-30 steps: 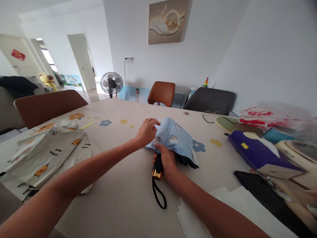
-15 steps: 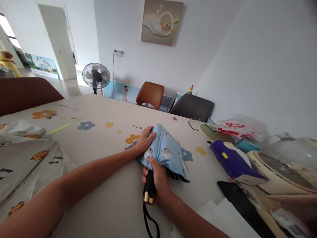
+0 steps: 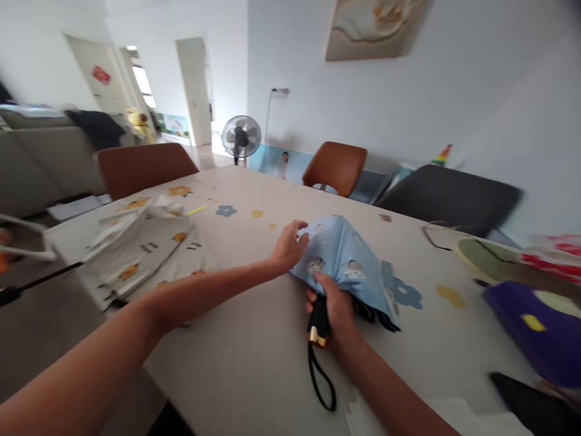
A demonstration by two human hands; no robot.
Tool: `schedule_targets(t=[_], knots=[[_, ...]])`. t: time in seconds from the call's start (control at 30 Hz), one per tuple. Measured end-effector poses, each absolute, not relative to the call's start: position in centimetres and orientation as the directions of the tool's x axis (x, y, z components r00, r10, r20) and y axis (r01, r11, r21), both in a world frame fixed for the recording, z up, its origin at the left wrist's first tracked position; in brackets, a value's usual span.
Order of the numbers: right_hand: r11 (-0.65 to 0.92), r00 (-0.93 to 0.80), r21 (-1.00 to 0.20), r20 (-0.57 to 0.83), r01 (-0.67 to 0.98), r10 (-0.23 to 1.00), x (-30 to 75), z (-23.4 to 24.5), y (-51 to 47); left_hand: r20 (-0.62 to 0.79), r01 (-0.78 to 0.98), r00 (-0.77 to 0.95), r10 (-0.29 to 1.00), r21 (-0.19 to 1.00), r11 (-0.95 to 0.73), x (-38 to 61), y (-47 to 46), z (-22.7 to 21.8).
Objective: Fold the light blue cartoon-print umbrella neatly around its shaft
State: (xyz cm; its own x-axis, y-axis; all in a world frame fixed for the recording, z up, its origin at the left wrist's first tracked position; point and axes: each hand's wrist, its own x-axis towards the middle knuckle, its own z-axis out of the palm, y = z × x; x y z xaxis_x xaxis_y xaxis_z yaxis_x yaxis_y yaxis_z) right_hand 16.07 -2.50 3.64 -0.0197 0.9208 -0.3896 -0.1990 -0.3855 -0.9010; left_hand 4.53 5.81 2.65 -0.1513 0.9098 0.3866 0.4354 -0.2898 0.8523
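Note:
A folded light blue umbrella point(image 3: 349, 260) with small cartoon prints lies on the beige flowered tablecloth point(image 3: 254, 363). My right hand point(image 3: 334, 309) is closed round its black handle point(image 3: 318, 321), which has a gold end cap and a black wrist loop point(image 3: 321, 381) trailing toward me. My left hand point(image 3: 290, 245) rests against the near left side of the blue canopy, its fingers curled on the fabric.
A folded cloth with orange duck prints point(image 3: 145, 248) lies at the table's left edge. A purple box point(image 3: 535, 327), a green round item point(image 3: 485, 254) and eyeglasses point(image 3: 438, 233) sit at the right. Brown chairs point(image 3: 336, 166) and a dark chair point(image 3: 449, 197) surround the table; a fan point(image 3: 241, 136) stands behind.
The camera has swung left, so the table's left edge and sofa now show. My left hand has shifted slightly along the canopy; my right hand keeps its hold on the handle.

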Motion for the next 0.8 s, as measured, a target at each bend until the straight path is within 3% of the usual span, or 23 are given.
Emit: schedule_targets(t=[0.17, 0.33, 0.5, 0.8], knots=[[-0.377, -0.158, -0.895, -0.347, -0.239, 0.924, 16.1, 3.9, -3.1, 0.352, 0.476, -0.131, 0.927, 0.843, -0.253, 1.6, -1.9, 2.7], [-0.443, -0.291, -0.883, -0.388, -0.157, 0.875, 15.7, 4.0, -4.6, 0.357, 0.553, -0.051, 0.933, 0.787, -0.271, 0.0, -5.4, 3.0], [-0.453, -0.305, -0.881, -0.397, -0.138, 0.866, 15.4, 4.3, -5.3, 0.432, 0.649, -0.033, 0.901, 0.695, -0.309, -0.6, -5.3, 3.7], [-0.47, -0.332, -0.878, -0.417, -0.095, 0.846, 15.5, 4.0, -5.0, 0.425, 0.676, 0.038, 0.904, 0.656, -0.337, -0.5, -5.7, 3.7]])
